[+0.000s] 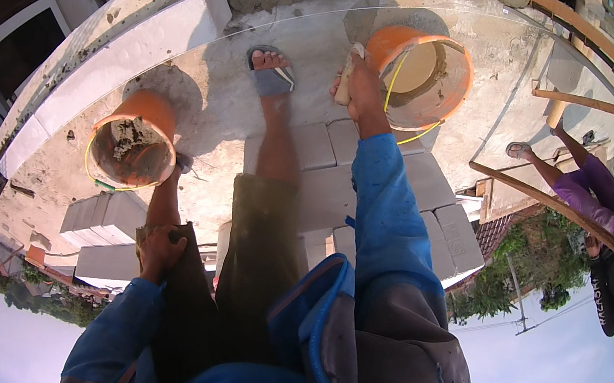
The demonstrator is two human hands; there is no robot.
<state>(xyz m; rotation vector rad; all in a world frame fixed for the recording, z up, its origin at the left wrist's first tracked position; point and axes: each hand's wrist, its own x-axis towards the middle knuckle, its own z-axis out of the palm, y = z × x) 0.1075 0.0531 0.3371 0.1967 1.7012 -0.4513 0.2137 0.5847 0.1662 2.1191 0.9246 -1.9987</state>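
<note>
A pale, slim, stick-like piece (pixel 349 75) is in my right hand (pixel 365 88), its fingers closed around it; its exact kind does not show. That hand is at the left side of an orange bucket (pixel 456 74) with a yellow handle, which has greyish-tan liquid inside. My left hand (pixel 163 253) lies over my left knee, holding nothing, with its fingers draped on the dark trouser leg. Left of my legs, a second orange bucket (pixel 153 113) has grey mortar clumps and smears inside.
Light grey blocks (pixel 340 189) are stacked beside my legs, with more blocks (pixel 102 226) at left. A row of pale blocks (pixel 137 41) lines the far left edge. A thin string (pixel 321 11) crosses ahead. Another person (pixel 599 192) is at right, near wooden poles (pixel 564 210).
</note>
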